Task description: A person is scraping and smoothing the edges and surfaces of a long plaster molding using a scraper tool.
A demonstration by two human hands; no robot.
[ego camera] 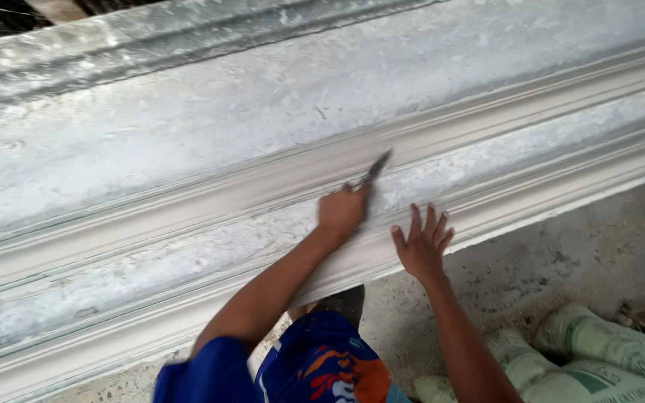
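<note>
Hands, two, bare, belonging to one person seen from above. Left hand: fingers curled tight round the handle of a small scraping tool, whose narrow dark blade points up and away, its tip resting on a groove of the long moulding. Right hand: flat and fully spread, fingers fanned, gripping nothing, palm pressed on the lower ledge of the same moulding just beside the left hand.

Nearest the viewer: blue sleeve and blue garment with an orange and red pattern, between the forearms. To the right, on the grey concrete floor: pale sacks with green markings, stacked, well apart from the hands.

Middle ground: the moulding, a long pale plaster or cement casting with stepped parallel ridges and channels, running diagonally from lower left to upper right. The tool sits on its middle band; surfaces there are mottled grey and white.

Farther: a broad flat upper face of the casting, dusty and streaked, then a rounded top edge. Dark ground shows at the top left corner.

Handling note, as judgement: the blade appears best kept at a shallow angle and drawn along the groove line, not across it, so the ridge edges stay crisp; the spread right hand serves as a brace, and light, even pressure seems wise on a surface that could chip.
</note>
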